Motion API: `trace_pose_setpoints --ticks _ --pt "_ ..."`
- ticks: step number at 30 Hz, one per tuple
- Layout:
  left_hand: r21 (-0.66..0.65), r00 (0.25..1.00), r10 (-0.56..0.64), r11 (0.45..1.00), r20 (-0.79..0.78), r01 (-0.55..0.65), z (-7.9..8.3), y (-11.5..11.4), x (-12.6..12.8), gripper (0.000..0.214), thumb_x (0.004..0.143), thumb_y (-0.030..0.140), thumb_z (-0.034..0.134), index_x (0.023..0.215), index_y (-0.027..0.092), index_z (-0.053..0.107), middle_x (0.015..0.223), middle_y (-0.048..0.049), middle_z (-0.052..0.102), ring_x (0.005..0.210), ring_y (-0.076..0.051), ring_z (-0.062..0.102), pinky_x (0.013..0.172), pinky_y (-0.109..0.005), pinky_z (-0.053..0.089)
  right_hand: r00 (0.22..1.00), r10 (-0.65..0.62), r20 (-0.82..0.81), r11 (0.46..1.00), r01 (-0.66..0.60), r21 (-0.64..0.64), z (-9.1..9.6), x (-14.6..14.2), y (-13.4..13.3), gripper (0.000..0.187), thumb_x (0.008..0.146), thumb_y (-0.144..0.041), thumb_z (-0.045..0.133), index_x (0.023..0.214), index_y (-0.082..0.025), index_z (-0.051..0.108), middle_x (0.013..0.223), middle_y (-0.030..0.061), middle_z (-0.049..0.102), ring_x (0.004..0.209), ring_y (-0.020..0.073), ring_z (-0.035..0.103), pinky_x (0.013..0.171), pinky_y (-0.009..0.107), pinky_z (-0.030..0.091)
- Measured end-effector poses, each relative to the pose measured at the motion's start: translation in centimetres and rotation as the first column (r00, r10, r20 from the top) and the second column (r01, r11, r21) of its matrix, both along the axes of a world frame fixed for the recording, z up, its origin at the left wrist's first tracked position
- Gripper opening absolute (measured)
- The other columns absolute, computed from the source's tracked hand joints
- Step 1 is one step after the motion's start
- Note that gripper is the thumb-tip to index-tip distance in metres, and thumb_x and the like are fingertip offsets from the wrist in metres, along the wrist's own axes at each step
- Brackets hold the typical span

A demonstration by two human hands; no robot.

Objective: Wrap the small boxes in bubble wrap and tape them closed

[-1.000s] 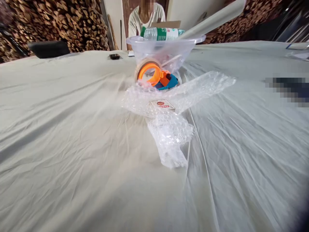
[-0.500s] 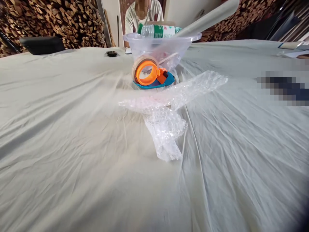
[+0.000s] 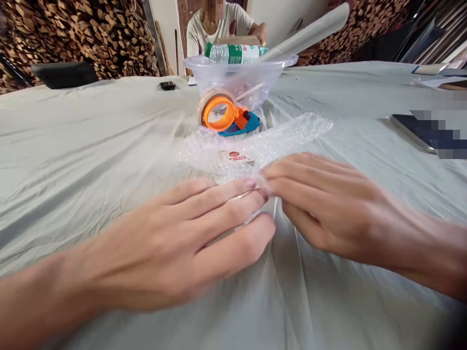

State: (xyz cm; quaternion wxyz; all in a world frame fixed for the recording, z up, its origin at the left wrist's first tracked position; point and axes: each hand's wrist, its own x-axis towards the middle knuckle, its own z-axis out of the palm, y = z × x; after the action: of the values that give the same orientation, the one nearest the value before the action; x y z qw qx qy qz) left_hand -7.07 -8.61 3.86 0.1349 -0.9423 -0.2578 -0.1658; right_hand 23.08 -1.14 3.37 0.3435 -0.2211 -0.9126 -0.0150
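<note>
My left hand (image 3: 189, 233) reaches in from the left, palm down, its fingers gathered on the near edge of a sheet of bubble wrap (image 3: 302, 131). Its thumb is hidden underneath. From the right, my right hand (image 3: 328, 204) pinches the same edge, its fingertips almost meeting those of the left. A small pale box (image 3: 236, 157) with red print lies in the wrap just beyond my fingers. Behind it stands an orange and blue tape dispenser (image 3: 222, 114) with a roll of tape on it.
A clear plastic basin (image 3: 237, 73) behind the dispenser holds a green-labelled bottle (image 3: 237, 53) and a long white roll (image 3: 310, 34). A phone (image 3: 412, 131) lies at right, a black case (image 3: 64, 74) at far left. Across the cloth-covered table (image 3: 91, 160) sits a person (image 3: 199, 31).
Both my hands have come into view and taken hold of the bubble wrap. Its near flap is drawn together, and the small box now shows. The person opposite has raised a hand beside a cardboard piece.
</note>
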Motion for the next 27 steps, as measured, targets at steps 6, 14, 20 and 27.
trace_pose_setpoints --ticks 6,14,20,27 --pt "0.277 0.993 0.089 0.959 -0.072 -0.065 0.1 1.0 0.5 0.077 0.124 0.058 0.015 0.155 0.007 0.063 0.128 -0.017 0.081 0.134 -0.035 0.075 0.115 -0.052 0.057 0.997 -0.023 0.072 0.999 0.02 0.041 -2.3 -2.3 2.8 0.048 0.115 -0.021 0.052 0.162 -0.027 0.059 0.172 0.0088 0.062 0.159 0.0319 0.061 0.132 0.055 0.055" --pt "0.359 0.963 0.265 0.904 -0.041 -0.233 0.3 1.0 -1.5 0.058 0.122 0.036 0.043 0.078 0.016 0.074 0.084 -0.0128 0.073 0.079 -0.03 0.07 0.068 -0.047 0.054 0.992 -0.03 0.119 0.995 0.041 -0.092 -3.2 -2.6 2.8 0.035 0.115 -0.027 0.057 0.149 -0.021 0.063 0.16 0.0167 0.069 0.14 0.0368 0.075 0.112 0.055 0.067" --pt "-0.051 0.977 0.204 0.978 0.065 -0.201 -1.8 2.6 -2.5 0.019 0.119 0.026 0.054 0.127 0.019 0.07 0.155 -0.0128 0.072 0.136 -0.028 0.076 0.105 -0.038 0.068 0.998 -0.032 -0.057 0.967 0.016 -0.253 -3.1 -3.3 3.4 0.029 0.107 -0.031 0.067 0.136 -0.028 0.065 0.135 0.0066 0.078 0.121 0.0312 0.079 0.103 0.049 0.07" --pt "-0.461 0.91 0.404 0.828 0.093 -0.32 -3.2 3.2 -3.4 0.063 0.118 0.052 0.047 0.175 0.024 0.043 0.176 -0.0117 0.055 0.155 -0.035 0.063 0.13 -0.048 0.054 0.984 -0.052 -0.172 0.925 -0.017 -0.378 -3.3 -3.2 3.3 0.043 0.107 -0.03 0.071 0.15 -0.034 0.063 0.155 0.008 0.065 0.135 0.0319 0.072 0.11 0.051 0.07"
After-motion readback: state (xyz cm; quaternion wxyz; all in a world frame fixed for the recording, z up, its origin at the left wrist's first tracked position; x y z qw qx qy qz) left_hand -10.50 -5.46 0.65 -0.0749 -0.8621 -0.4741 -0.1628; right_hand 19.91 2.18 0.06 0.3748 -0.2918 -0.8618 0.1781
